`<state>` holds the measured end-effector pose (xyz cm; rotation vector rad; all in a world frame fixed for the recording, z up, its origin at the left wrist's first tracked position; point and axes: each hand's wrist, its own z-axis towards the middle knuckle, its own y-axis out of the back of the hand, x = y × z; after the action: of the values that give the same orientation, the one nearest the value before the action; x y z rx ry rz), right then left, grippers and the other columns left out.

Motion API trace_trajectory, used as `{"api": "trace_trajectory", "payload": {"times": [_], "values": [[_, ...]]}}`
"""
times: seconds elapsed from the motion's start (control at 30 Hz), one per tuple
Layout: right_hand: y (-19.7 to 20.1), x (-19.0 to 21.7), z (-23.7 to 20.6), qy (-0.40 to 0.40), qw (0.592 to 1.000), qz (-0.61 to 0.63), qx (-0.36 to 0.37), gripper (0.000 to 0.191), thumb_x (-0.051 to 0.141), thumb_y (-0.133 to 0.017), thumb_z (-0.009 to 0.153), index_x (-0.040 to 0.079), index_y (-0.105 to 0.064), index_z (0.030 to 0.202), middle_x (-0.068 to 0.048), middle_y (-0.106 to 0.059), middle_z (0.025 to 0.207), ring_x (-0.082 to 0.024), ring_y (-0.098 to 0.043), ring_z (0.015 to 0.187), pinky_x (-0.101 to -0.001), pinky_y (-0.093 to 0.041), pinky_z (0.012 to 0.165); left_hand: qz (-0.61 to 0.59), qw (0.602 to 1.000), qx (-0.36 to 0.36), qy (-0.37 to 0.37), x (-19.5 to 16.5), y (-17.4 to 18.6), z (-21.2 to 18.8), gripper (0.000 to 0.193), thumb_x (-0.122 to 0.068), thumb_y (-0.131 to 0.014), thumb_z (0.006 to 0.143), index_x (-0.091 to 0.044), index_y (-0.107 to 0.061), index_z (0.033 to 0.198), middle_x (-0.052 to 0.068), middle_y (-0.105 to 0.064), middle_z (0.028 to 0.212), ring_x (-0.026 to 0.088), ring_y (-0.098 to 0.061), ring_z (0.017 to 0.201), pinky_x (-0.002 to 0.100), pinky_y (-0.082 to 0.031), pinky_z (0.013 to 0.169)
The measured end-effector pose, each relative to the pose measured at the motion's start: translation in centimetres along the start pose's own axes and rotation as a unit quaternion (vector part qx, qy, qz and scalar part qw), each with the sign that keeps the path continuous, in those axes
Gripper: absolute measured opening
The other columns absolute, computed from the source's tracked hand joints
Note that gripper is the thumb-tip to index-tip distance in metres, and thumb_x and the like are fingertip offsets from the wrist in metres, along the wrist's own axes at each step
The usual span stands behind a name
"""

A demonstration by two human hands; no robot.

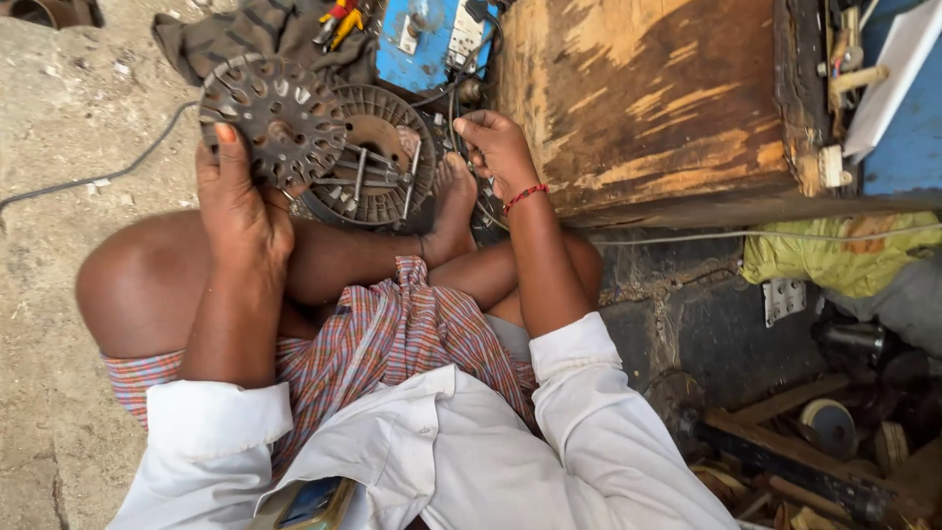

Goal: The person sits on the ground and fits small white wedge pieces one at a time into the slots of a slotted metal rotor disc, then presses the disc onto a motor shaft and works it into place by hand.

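While the person sits on the floor, the left hand [235, 196] grips a round slotted metal cover [272, 118] by its rim, above the matching ribbed disc [378, 157]; the right hand [496, 152], fingers curled loosely and grasping nothing visible, rests against a wooden box [648, 98].

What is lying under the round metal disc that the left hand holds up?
Under the slotted disc in the left hand lies a second round finned part with metal rods. The disc covers its left edge, so that part cannot be seen.
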<state>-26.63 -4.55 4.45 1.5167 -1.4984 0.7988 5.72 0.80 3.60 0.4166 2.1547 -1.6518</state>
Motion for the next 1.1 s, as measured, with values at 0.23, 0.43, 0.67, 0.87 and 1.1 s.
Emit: {"api": "trace_trajectory", "payload": {"times": [0.23, 0.43, 0.67, 0.87, 1.1], "values": [[-3.0, -6.4, -1.9, -0.145, 0.989, -0.027, 0.002, 0.051, 0.026, -0.076, 0.09, 0.015, -0.05, 0.133, 0.0, -0.057, 0.072, -0.006, -0.046, 0.049, -0.0202, -0.03, 0.037, -0.019, 1.0, 0.0, 0.005, -0.2, -0.1, -1.3, 0.046, -0.034, -0.072, 0.1, -0.012, -0.051, 0.134, 0.008, -0.07, 0.125, 0.027, -0.076, 0.112, 0.056, -0.071, 0.085], [-4.4, -6.4, -3.0, -0.214, 0.974, 0.066, 0.033, 0.042, 0.03, -0.075, 0.094, 0.017, -0.048, 0.124, -0.003, -0.055, 0.074, -0.007, -0.046, 0.049, -0.0205, -0.027, 0.036, -0.014, 0.999, -0.011, -0.037, -0.9, 0.1, -0.7, 0.045, -0.034, -0.074, 0.104, -0.011, -0.053, 0.137, 0.011, -0.07, 0.123, 0.028, -0.074, 0.107, 0.05, -0.066, 0.077], [-4.3, -7.2, -1.9, -0.233, 0.941, 0.201, 0.142, 0.031, 0.034, -0.076, 0.094, 0.015, -0.051, 0.096, -0.001, -0.051, 0.069, -0.007, -0.043, 0.049, -0.0202, -0.025, 0.037, -0.04, 0.995, -0.018, -0.094, -3.1, 0.8, -0.1, 0.047, -0.035, -0.073, 0.102, -0.011, -0.05, 0.136, 0.013, -0.069, 0.128, 0.031, -0.074, 0.113, 0.053, -0.067, 0.083], [-5.0, -7.7, -2.2, -0.179, 0.945, 0.219, 0.162, 0.033, 0.032, -0.078, 0.094, 0.013, -0.051, 0.094, -0.001, -0.047, 0.066, -0.008, -0.042, 0.049, -0.0224, -0.027, 0.039, -0.06, 0.992, -0.036, -0.101, -3.6, 0.8, 0.4, 0.052, -0.035, -0.074, 0.099, -0.013, -0.048, 0.138, 0.013, -0.067, 0.131, 0.031, -0.074, 0.114, 0.054, -0.069, 0.082], [-4.7, -7.3, -3.4, -0.15, 0.95, 0.242, 0.127, 0.031, 0.031, -0.08, 0.089, 0.015, -0.054, 0.098, -0.001, -0.05, 0.067, -0.009, -0.043, 0.048, -0.0222, -0.029, 0.04, -0.055, 0.994, -0.037, -0.085, -3.0, 1.3, 0.5, 0.052, -0.035, -0.075, 0.1, -0.012, -0.048, 0.139, 0.013, -0.067, 0.129, 0.032, -0.074, 0.111, 0.054, -0.069, 0.083]]}}
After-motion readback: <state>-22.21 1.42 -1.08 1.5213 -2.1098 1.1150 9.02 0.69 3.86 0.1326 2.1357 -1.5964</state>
